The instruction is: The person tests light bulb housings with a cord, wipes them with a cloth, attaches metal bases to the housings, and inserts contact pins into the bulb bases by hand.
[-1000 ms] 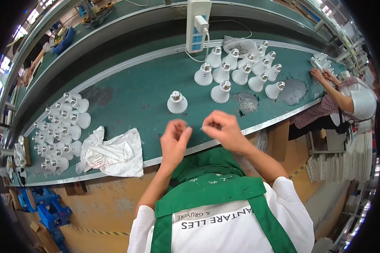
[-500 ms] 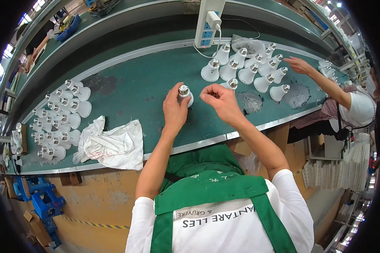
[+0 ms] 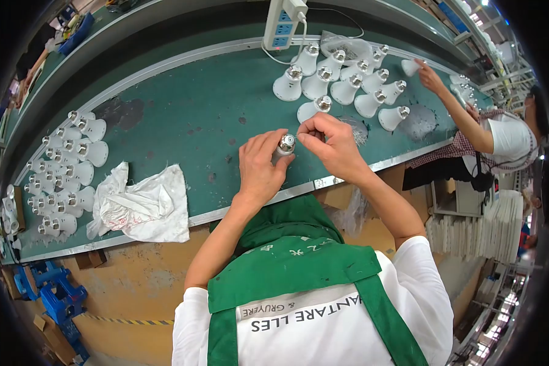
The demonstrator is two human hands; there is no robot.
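Note:
My left hand (image 3: 262,163) is wrapped round a white bulb (image 3: 287,144) whose metal cap points up toward the camera. Just right of that cap, my right hand (image 3: 330,143) is closed in a pinch; whatever its fingertips hold is too small to make out. Behind my right hand stands another white bulb (image 3: 314,108) with its silver cap up. A small pile of thin pins (image 3: 358,129) lies on the green table (image 3: 183,110), partly hidden by my right hand.
Several bulbs (image 3: 346,89) stand at the back right, near a plastic bag (image 3: 348,46) and a power strip (image 3: 280,25). More bulbs (image 3: 61,177) stand at the left, beside a white cloth (image 3: 143,207). A co-worker's hand (image 3: 430,76) holds a bulb at the right.
My left hand has taken hold of the lone bulb and brought it nearer the table's front edge. My right hand has come close to its cap. The co-worker's hand has reached out and now holds a bulb.

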